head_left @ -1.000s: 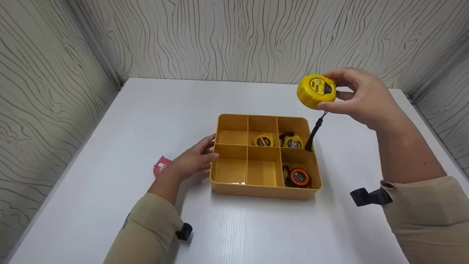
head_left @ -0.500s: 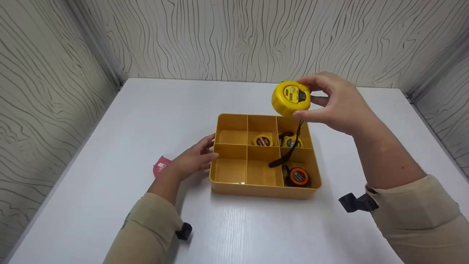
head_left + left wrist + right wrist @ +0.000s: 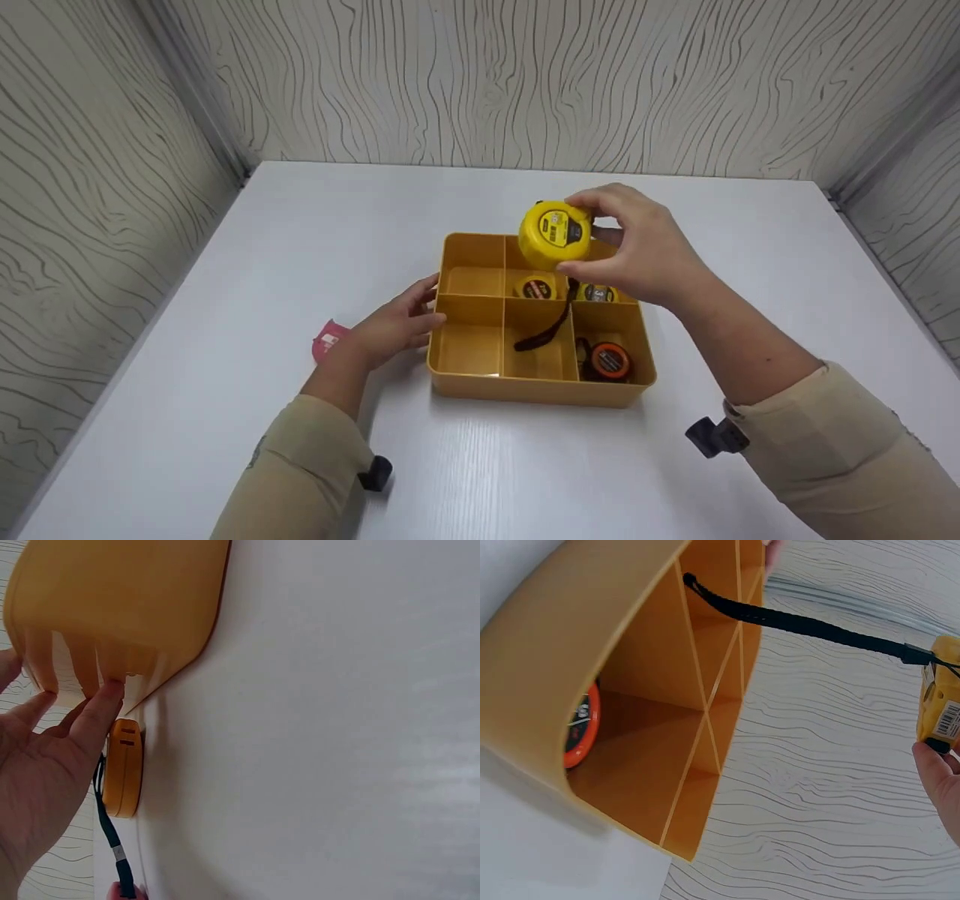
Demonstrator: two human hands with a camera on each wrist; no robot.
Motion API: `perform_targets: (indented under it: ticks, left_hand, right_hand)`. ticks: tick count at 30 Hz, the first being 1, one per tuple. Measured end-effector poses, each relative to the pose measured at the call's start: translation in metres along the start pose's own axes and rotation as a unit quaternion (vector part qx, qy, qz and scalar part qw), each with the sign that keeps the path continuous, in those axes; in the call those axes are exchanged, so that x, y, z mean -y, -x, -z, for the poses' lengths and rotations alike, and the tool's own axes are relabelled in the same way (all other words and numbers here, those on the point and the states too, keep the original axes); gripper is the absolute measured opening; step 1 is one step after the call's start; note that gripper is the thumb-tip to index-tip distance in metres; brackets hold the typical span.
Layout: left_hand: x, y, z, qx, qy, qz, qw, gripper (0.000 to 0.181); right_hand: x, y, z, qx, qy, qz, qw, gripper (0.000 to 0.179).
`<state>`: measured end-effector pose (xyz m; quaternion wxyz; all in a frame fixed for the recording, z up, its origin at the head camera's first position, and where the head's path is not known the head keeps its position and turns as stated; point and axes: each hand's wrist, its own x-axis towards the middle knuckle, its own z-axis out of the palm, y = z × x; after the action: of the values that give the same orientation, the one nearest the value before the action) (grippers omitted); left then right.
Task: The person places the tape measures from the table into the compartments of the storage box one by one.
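My right hand (image 3: 637, 247) grips a yellow tape measure (image 3: 553, 234) above the back middle compartment of an orange divided box (image 3: 540, 390). Its black wrist strap (image 3: 802, 624) dangles toward the front middle compartment. Fingers of my left hand (image 3: 394, 326) rest against the box's left outer wall, the thumb at the rim. Inside the box, a smaller yellow tape measure (image 3: 537, 288) sits back middle, another (image 3: 598, 293) back right, partly covered by the right hand, and a black-and-orange one (image 3: 609, 361) front right.
A pink object (image 3: 328, 341) with a white label lies on the white table (image 3: 337, 225), left of the box. Beside my left hand, an orange tape measure (image 3: 124, 769) with a dark green strap shows in the left wrist view. Wood-patterned panels (image 3: 495, 82) stand behind the table.
My right hand has carried the yellow tape measure left and down, from beyond the box's right back corner to over its back middle. The left hand stays at the box's side.
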<state>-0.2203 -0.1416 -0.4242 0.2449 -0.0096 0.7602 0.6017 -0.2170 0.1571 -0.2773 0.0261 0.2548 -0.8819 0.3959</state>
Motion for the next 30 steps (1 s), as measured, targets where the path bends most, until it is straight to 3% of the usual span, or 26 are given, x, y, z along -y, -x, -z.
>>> perform_targets:
  ticks: [13, 20, 30]
  left_hand:
    - [0.002, -0.001, 0.000, -0.010, -0.003, 0.010, 0.9999, 0.065]
    - [0.002, -0.001, 0.000, -0.009, -0.004, 0.009, 0.9999, 0.064]
    - [0.002, -0.001, 0.001, 0.016, 0.012, -0.017, 0.9997, 0.067]
  right_hand:
    - [-0.007, 0.007, -0.019, 0.048, 0.019, -0.017, 0.9985, 0.064]
    - [-0.016, 0.010, -0.029, 0.071, 0.072, -0.038, 0.9941, 0.062]
    - [-0.019, 0.011, -0.037, 0.098, 0.110, -0.045, 0.9880, 0.064]
